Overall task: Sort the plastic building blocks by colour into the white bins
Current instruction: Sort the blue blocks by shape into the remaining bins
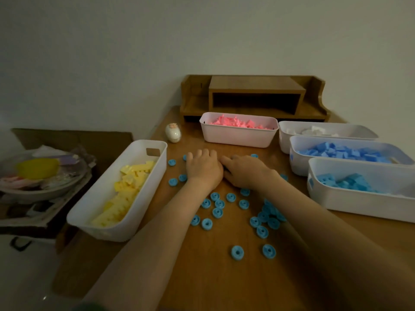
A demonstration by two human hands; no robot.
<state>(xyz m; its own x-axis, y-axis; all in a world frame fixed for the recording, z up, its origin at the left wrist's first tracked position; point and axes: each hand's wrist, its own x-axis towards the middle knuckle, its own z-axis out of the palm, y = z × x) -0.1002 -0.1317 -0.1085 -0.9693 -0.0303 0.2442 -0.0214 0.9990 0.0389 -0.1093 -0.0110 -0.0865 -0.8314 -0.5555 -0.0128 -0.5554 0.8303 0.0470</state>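
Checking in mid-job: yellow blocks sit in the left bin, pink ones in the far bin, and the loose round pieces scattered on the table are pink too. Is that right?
Not quite. The head view shows the loose round pieces scattered on the table are blue, not pink. The rest holds: yellow blocks in the left bin, pink ones in the far bin.

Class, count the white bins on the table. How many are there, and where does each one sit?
5. Yellow-block bin at left; pink-block bin at back centre; along the right, back to front: white-block bin, blue-block bin, light-blue-block bin. None seems hidden.
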